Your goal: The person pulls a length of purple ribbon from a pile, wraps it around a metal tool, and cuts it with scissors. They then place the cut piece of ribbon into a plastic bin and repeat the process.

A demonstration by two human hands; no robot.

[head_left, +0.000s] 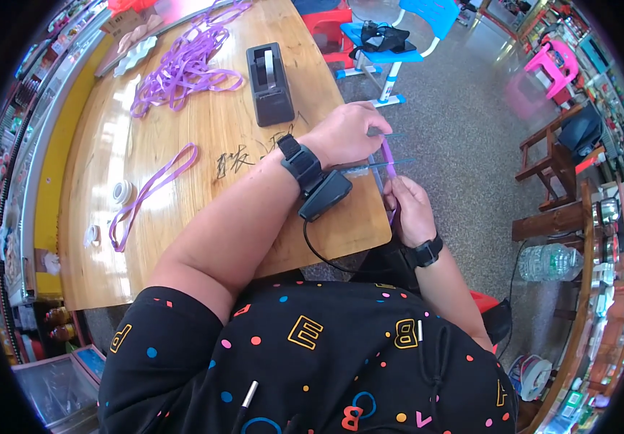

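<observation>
A narrow purple ribbon (pixel 389 159) runs between my two hands just past the right edge of the wooden table (pixel 254 210). My left hand (pixel 346 134) is closed, its thumb and fingers pinching around the ribbon's upper end. Lower down, my right hand (pixel 411 208) grips the same ribbon, with a short piece showing below its fingers. Thin bluish strips cross the ribbon at the table's edge; what they are I cannot make out. A black tape dispenser (pixel 270 87) stands beyond my left hand. Left of my left forearm lies a loose purple ribbon strip (pixel 149 194).
A tangled purple ribbon pile (pixel 185 69) covers the table's far part. Small white rolls (pixel 122 192) lie at its left. A cable hangs from the black device (pixel 326 195) at my left wrist. Blue chair (pixel 399 36), pink chair (pixel 552 69) and wooden stool (pixel 552 155) stand beyond.
</observation>
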